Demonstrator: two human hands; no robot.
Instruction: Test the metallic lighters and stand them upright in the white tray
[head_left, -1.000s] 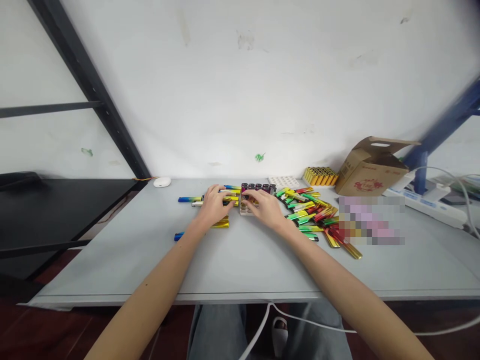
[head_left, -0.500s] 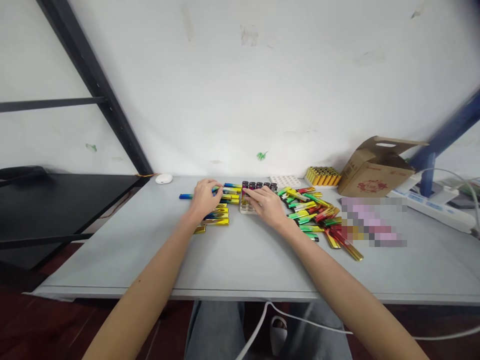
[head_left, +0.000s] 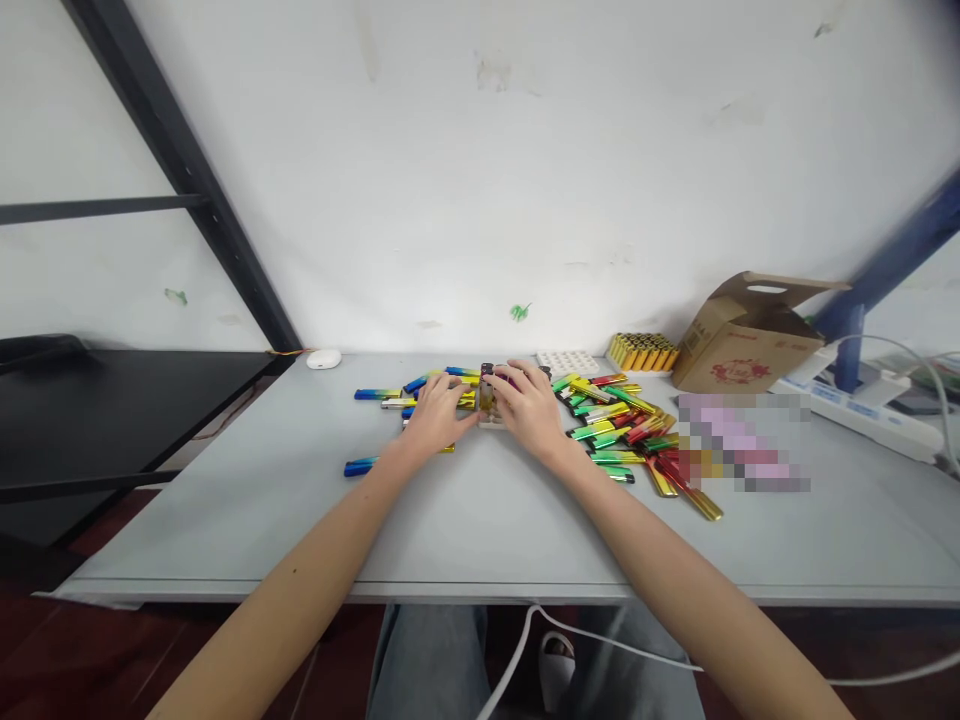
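My left hand [head_left: 439,412] reaches to the left side of a small white holder [head_left: 491,424], thumb and fingers apart. Its fingertips are near a shiny gold piece. Over the holder, my right hand [head_left: 529,405] is bent with its fingertips together at the gold piece [head_left: 486,397]; what they grip is partly hidden. Dark-topped pieces [head_left: 487,369] stand in the holder, mostly behind my fingers. Around my left hand lie several flat metallic blue-and-yellow sticks [head_left: 379,394]. A heap of green, yellow and red metallic sticks [head_left: 611,425] lies right of my right hand.
Along the wall stand a white perforated tray [head_left: 566,362], a block of yellow cylinders [head_left: 643,350] and an opened cardboard box [head_left: 742,345]. A white power strip [head_left: 862,415] is at the right, a white case [head_left: 323,359] at back left. A pixelated pink item [head_left: 739,440] lies near the heap.
My left hand has moved right, from over the blue-and-yellow sticks to the holder. Some of those sticks now lie differently. My right hand stays at the holder, its fingers slightly shifted.
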